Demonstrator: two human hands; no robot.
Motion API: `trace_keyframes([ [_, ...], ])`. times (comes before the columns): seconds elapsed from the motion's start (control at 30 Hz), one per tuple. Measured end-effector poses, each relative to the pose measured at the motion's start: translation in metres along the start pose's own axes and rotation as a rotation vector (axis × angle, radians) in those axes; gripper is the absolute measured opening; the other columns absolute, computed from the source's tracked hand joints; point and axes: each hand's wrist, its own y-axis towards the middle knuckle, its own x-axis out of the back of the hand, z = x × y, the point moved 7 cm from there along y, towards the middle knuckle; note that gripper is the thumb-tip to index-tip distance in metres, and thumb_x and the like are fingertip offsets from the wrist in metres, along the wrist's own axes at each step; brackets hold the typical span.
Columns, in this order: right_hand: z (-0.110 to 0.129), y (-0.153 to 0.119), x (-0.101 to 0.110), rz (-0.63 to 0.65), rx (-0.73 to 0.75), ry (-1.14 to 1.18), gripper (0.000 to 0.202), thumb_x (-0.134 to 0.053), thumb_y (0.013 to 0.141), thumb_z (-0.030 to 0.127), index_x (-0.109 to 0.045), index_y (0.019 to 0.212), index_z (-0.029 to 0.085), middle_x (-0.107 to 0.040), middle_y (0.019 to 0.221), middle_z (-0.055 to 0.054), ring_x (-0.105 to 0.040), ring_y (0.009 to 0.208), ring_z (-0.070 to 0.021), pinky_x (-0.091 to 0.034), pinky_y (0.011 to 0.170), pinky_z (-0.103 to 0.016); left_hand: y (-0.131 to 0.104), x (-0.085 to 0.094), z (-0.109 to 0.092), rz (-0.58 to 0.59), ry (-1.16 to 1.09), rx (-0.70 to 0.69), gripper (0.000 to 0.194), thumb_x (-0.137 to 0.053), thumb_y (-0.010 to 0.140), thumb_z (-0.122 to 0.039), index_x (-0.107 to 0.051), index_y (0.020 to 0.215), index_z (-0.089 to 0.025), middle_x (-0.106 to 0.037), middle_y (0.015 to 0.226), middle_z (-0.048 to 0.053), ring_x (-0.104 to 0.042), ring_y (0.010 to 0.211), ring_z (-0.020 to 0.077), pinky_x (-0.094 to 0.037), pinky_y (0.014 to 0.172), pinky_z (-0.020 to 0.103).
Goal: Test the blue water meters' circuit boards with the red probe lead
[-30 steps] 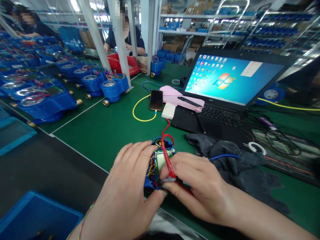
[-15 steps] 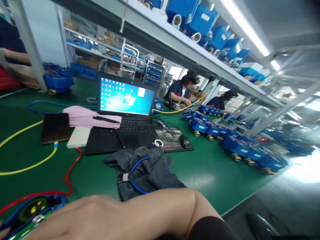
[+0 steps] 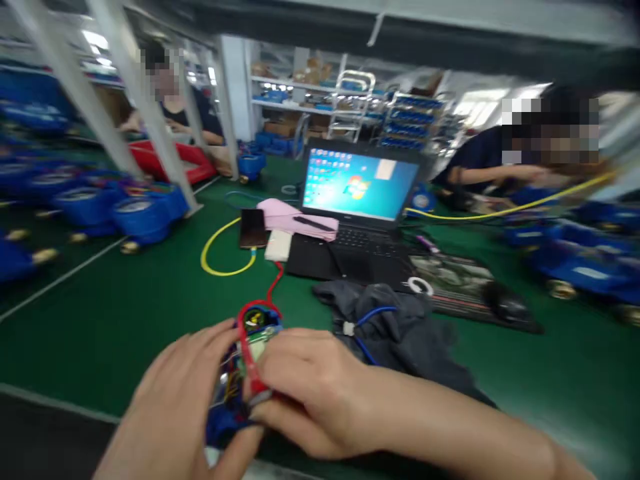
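Observation:
A blue meter housing (image 3: 220, 427) with a round display, a green circuit board and loose wires inside lies on the bench in front of me. My left hand (image 3: 175, 387) is wrapped around its left side, thumb at the near edge. My right hand (image 3: 315, 380) is closed over the housing's right side, pinching the end of a red cable (image 3: 244, 337) just above the board. The exact plug tip is hidden by the fingers. That cable loops over the display and runs back to a small white box (image 3: 279, 246).
Behind stand a laptop (image 3: 357, 187), a phone (image 3: 253, 229) and a folded pink cloth (image 3: 280, 217). Blue-handled pliers (image 3: 349, 328) lie on a dark grey cloth (image 3: 415, 347), right of my hands. More blue housings (image 3: 143, 217) line both sides. Two people work across the bench.
The view has swung left, so the housing now sits nearer the middle. My left hand now shows on the housing, and my right hand now pinches the red cable's end.

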Motion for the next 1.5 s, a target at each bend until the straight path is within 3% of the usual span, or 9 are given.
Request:
trace_keyframes([
  [0.1,-0.009,-0.003,-0.001,0.009,-0.041,0.160,0.014,-0.045,0.091,0.017,-0.057,0.083,0.013,-0.059,0.074,-0.006,-0.053,0.070,-0.0161,-0.046,0.065,-0.028,-0.004,0.020,-0.021,0.050,0.281,0.050,0.060,-0.057,0.075,-0.035,-0.037,0.128,-0.016,-0.053,0.127,0.015,-0.052,0.116,0.0345,-0.047,0.097,0.055],
  [0.27,-0.006,-0.005,-0.003,0.010,-0.067,0.225,0.005,-0.050,0.087,0.012,-0.055,0.085,0.013,-0.058,0.075,-0.005,-0.052,0.069,-0.0165,-0.043,0.062,-0.028,0.006,0.018,-0.036,0.094,0.297,0.066,0.055,-0.051,0.077,-0.029,-0.034,0.126,-0.013,-0.054,0.126,0.020,-0.052,0.118,0.0315,-0.047,0.096,0.056],
  [0.77,-0.006,-0.006,-0.003,0.037,-0.076,0.215,0.005,-0.051,0.087,0.012,-0.056,0.086,0.012,-0.059,0.076,-0.006,-0.052,0.070,-0.0169,-0.042,0.062,-0.029,0.005,0.020,-0.035,0.063,0.281,0.059,0.055,-0.052,0.078,-0.028,-0.034,0.128,-0.013,-0.053,0.126,0.018,-0.050,0.119,0.0284,-0.045,0.099,0.053],
  [1.3,-0.004,-0.005,0.000,0.008,-0.086,0.257,0.008,-0.049,0.087,0.012,-0.056,0.083,0.013,-0.059,0.074,-0.006,-0.052,0.069,-0.0166,-0.042,0.062,-0.029,0.000,0.017,-0.029,0.110,0.220,0.111,0.057,-0.052,0.078,-0.028,-0.032,0.130,-0.016,-0.046,0.132,0.014,-0.041,0.125,0.0265,-0.035,0.107,0.050],
  [1.43,-0.036,-0.006,0.015,-0.131,-0.298,0.460,0.010,-0.047,0.090,0.020,-0.056,0.088,0.016,-0.059,0.075,-0.002,-0.056,0.066,-0.0131,-0.046,0.062,-0.025,0.003,0.020,-0.029,0.089,0.243,0.085,0.058,-0.053,0.079,-0.032,-0.031,0.131,-0.018,-0.049,0.129,0.013,-0.046,0.120,0.0288,-0.043,0.099,0.052],
  [1.5,-0.068,-0.007,0.020,-0.166,-0.457,0.301,0.019,-0.041,0.093,0.022,-0.055,0.104,0.014,-0.063,0.087,-0.005,-0.060,0.074,-0.0138,-0.049,0.068,-0.025,0.003,0.021,-0.026,0.064,0.262,0.054,0.058,-0.053,0.080,-0.036,-0.032,0.131,-0.020,-0.050,0.127,0.013,-0.049,0.116,0.0307,-0.046,0.094,0.053],
])
